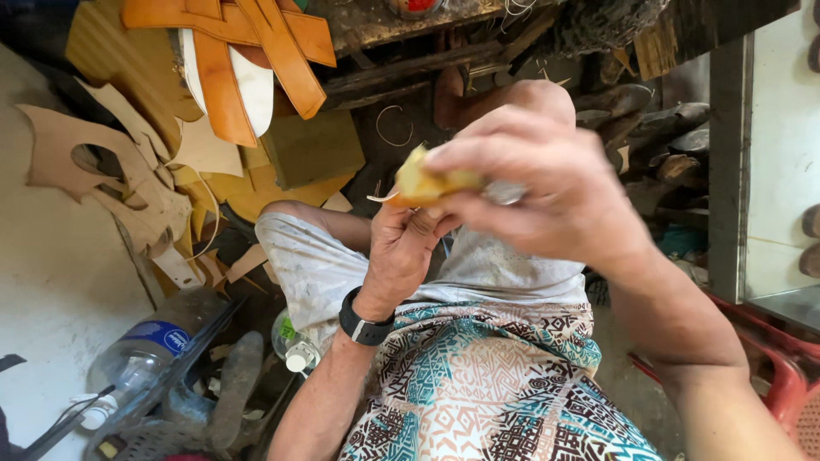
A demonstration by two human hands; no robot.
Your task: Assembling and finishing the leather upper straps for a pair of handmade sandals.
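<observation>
Yellow leather piece (424,182) sits pinched between left hand (401,248) and right hand (547,183); blue-labelled clear plastic bottle (141,354) lies lower left.

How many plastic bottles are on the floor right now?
2: a large clear plastic bottle lying at lower left, and a small bottle by the left hand's forearm. Clutter may hide others.

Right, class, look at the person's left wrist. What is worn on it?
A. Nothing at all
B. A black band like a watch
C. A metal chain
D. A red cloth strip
B: a black wristband like a watch wraps the wrist just below the left hand, whose fingers meet the small yellowish piece that the right hand also grips.
</observation>
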